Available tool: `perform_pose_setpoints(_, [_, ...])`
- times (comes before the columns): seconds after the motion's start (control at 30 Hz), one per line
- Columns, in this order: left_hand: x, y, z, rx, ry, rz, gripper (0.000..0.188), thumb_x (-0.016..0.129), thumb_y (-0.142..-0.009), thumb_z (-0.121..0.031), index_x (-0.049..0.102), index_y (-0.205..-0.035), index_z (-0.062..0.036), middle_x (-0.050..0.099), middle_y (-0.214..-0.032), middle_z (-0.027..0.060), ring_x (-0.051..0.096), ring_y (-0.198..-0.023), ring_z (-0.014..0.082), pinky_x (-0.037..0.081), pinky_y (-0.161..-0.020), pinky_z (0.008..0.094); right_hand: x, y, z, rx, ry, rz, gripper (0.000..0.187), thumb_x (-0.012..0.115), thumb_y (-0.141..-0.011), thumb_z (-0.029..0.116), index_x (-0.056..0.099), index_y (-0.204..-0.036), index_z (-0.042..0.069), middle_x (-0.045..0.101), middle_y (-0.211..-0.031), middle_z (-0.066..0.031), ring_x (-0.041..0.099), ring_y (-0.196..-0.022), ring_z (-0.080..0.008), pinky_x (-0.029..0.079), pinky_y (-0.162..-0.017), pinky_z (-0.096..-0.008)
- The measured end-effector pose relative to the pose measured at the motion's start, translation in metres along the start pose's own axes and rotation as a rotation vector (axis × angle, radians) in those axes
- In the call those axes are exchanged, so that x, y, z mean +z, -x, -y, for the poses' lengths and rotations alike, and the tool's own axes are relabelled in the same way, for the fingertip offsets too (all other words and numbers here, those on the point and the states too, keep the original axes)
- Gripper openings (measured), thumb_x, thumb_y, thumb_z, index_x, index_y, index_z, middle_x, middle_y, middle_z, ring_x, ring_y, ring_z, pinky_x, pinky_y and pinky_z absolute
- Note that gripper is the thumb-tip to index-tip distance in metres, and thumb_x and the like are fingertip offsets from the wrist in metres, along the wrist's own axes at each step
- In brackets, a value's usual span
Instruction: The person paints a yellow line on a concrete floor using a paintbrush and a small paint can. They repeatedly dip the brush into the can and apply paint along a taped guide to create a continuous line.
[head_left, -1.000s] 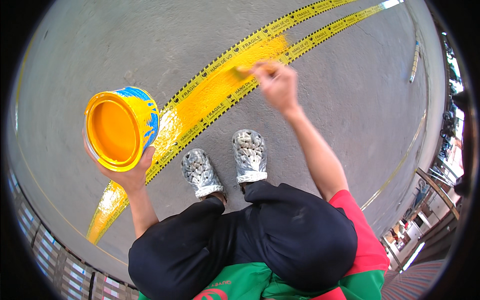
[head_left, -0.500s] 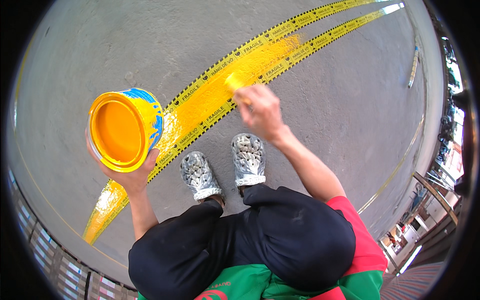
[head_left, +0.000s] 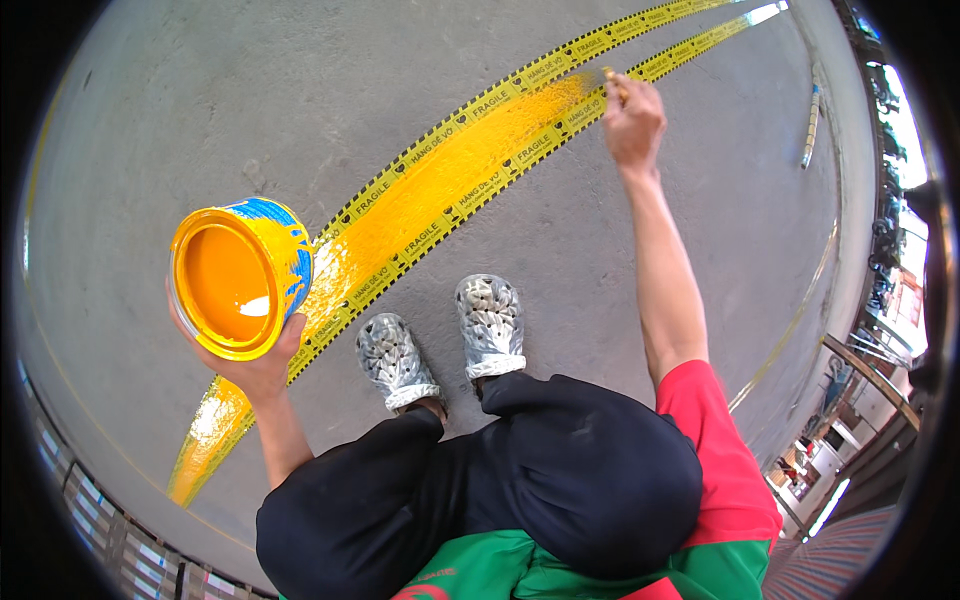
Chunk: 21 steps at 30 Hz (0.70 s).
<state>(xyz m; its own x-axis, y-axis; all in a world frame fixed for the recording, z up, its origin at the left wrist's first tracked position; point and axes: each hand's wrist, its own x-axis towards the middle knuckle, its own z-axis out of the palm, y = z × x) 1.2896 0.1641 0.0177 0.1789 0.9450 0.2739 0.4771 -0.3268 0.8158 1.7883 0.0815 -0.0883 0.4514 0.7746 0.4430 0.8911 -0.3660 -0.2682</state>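
Note:
My left hand (head_left: 258, 365) grips a round paint can (head_left: 288, 245) from below, its open top tilted toward me. Orange-yellow paint fills much of it, and drips run over its blue side. My right hand (head_left: 634, 125) is closed around a small paintbrush (head_left: 613, 82), whose bristles are mostly hidden. The brush is at the far end of a freshly painted yellow stripe (head_left: 440, 180) on the floor, over the lower tape's edge. Two strips of yellow-and-black printed tape (head_left: 440, 228) border the stripe, which looks wet and shiny near the can.
My feet, in grey-and-white clogs (head_left: 490, 325), are on the grey concrete floor (head_left: 560, 260) just below the stripe. Beyond the painted part, bare concrete continues between the tapes. Slatted pallets (head_left: 120, 540) stand at the lower left, and a wooden beam (head_left: 870, 380) is at the right.
My right hand has swept the brush up and to the right, from mid-stripe to its far end. The can has shifted slightly left and down in view, still held by my left hand.

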Motion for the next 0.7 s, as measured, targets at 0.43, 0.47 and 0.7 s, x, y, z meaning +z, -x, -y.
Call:
perform_pose_setpoints(0.43, [-0.001,-0.01,0.006,0.081,0.118,0.069,0.118,0.097,-0.06,-0.036,0.032,-0.152,-0.0032,0.05,-0.145,0.0142,0.051,-0.135,0.0271,0.04,-0.117,0.0422,-0.013,0.097,0.149,0.392,-0.777,0.578,0.012,0.075,-0.091,0.015,0.078,-0.099,0.007,0.075,-0.087,-0.0051,0.069,-0.076,-0.0126,0.055,-0.067,-0.0277])
perform_pose_setpoints(0.47, [-0.003,-0.011,0.007,0.095,0.132,0.08,0.118,0.097,-0.06,-0.037,0.032,-0.152,-0.003,0.051,-0.144,0.0143,0.052,-0.135,0.0272,0.041,-0.116,0.0421,-0.014,0.078,0.119,0.517,-0.689,0.562,0.013,0.075,-0.091,0.016,0.078,-0.1,0.006,0.075,-0.084,-0.0034,0.067,-0.073,-0.0095,0.054,-0.064,-0.0259])
perform_pose_setpoints(0.7, [-0.01,-0.01,0.01,0.069,0.282,0.095,0.121,0.097,-0.059,-0.042,0.031,-0.153,-0.0026,0.046,-0.148,0.0153,0.052,-0.135,0.0293,0.042,-0.115,0.044,-0.049,-0.023,-0.011,0.436,-0.121,-0.018,0.02,0.076,-0.09,0.022,0.079,-0.102,0.006,0.079,-0.093,-0.0105,0.074,-0.081,-0.0192,0.058,-0.074,-0.0317])
